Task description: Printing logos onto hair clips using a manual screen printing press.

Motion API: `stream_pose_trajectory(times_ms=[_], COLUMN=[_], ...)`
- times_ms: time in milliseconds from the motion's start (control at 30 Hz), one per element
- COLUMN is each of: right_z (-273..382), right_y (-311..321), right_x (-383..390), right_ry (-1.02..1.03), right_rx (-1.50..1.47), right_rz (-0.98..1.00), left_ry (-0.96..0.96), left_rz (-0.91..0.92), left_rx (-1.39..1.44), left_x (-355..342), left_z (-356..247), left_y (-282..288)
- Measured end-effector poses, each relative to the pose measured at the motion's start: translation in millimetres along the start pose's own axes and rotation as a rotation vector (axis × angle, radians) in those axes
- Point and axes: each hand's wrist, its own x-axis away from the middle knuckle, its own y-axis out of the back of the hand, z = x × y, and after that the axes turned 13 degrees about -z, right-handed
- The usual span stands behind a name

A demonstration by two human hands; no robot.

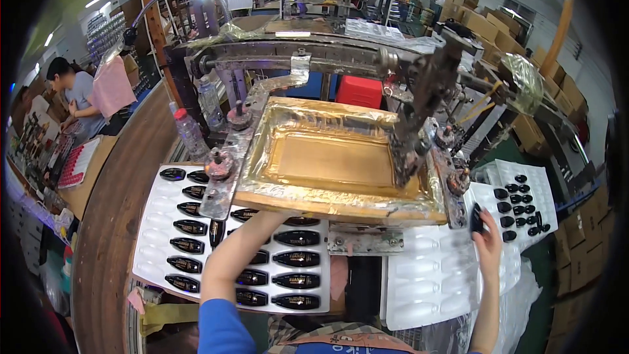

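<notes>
Right of the gold-lined screen-printing frame (341, 208), the right hand (488, 241) grips a black bottle-shaped piece (476, 217), long axis roughly front-to-back; the left hand is hidden beneath the frame, its grip impossible to tell.

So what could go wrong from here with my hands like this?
Your left hand is hidden, apparently beneath the gold-coloured frame, so it could get pinched if that lowers. Your left forearm passes over a tray of black pieces and might nudge one. Your right hand holds a dark piece, which might slip.
</notes>
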Motion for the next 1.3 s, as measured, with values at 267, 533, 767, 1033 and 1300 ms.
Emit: stream_pose_trajectory(times_ms=[267, 533, 767, 1033, 1300], right_z=[81.7, 106.6, -7.0, -178.4, -164.8], right_y=[-127.4, -154.6, -49.0, 110.5, 141.9], right_x=[-13.1, -3.8, -21.1, -60.8, -52.8], right_ry=[0.186, 0.287, 0.114, 0.019, -0.309], right_rx=[0.046, 0.137, 0.439, 0.968, 1.317], right_rz=[0.366, 0.506, -0.075, -0.240, -0.052], left_ry=[0.327, 0.644, 0.828, 1.130, 1.277], left_rz=[-0.013, -0.514, -0.750, -0.876, -0.688], left_rx=[0.542, 0.243, -0.222, -0.472, -0.923], left_x=[-37.3, 41.1, 148.7, 196.6, 194.8], left_z=[-9.1, 41.1, 125.3, 180.5, 217.2], left_y=[-10.5, 110.5, 254.3, 301.0, 286.8])
